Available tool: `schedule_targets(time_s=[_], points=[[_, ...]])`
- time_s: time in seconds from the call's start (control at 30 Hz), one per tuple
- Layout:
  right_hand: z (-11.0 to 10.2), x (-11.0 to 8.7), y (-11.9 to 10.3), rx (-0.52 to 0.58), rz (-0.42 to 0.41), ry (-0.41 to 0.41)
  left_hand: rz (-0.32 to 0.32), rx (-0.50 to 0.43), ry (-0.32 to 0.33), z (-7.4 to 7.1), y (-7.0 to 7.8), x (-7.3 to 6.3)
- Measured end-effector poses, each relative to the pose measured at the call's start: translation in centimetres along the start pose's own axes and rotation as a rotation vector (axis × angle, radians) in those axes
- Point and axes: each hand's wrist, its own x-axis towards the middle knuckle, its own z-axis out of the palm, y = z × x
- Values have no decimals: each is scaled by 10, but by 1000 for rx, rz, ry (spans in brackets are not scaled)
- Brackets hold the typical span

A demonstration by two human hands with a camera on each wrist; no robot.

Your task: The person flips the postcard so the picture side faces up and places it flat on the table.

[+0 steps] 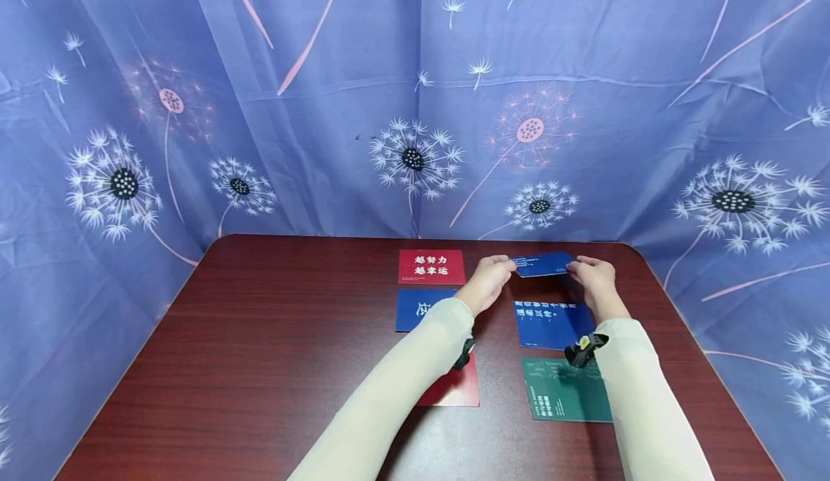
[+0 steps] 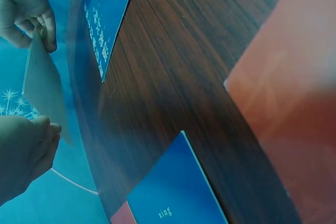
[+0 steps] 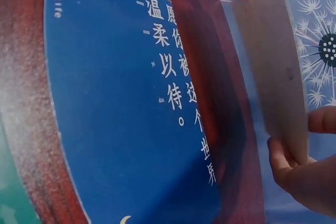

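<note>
A blue postcard-like card with small white print [image 1: 543, 265] is held up off the far right of the table, slightly tilted. My left hand [image 1: 486, 283] pinches its left end and my right hand [image 1: 595, 283] pinches its right end. Both wrist views show its plain greyish back [image 2: 47, 87]. Just below the raised card, a blue card with white characters [image 1: 551, 330] lies flat, large in the right wrist view. Nearer to me lies a green card [image 1: 560, 398], partly covered by the right sleeve.
In a left column lie a red card with white characters [image 1: 431, 266], a blue card [image 1: 411, 312] and a pinkish-red card [image 1: 462, 391]; the left arm partly hides the latter two. They rest on a dark reddish-brown table [image 1: 259, 351]. A blue dandelion-print curtain [image 1: 324, 164] hangs behind.
</note>
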Motion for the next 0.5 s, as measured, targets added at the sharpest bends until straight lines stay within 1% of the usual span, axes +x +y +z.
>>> schedule_targets(time_s=[0.13, 0.23, 0.5], points=[[0, 0, 3, -76, 17, 35, 11, -14, -8, 1, 0, 0], [0, -1, 5, -145, 12, 70, 18, -17, -8, 2, 0, -1], [3, -5, 11, -313, -33, 155, -12, 46, -17, 7, -4, -8]])
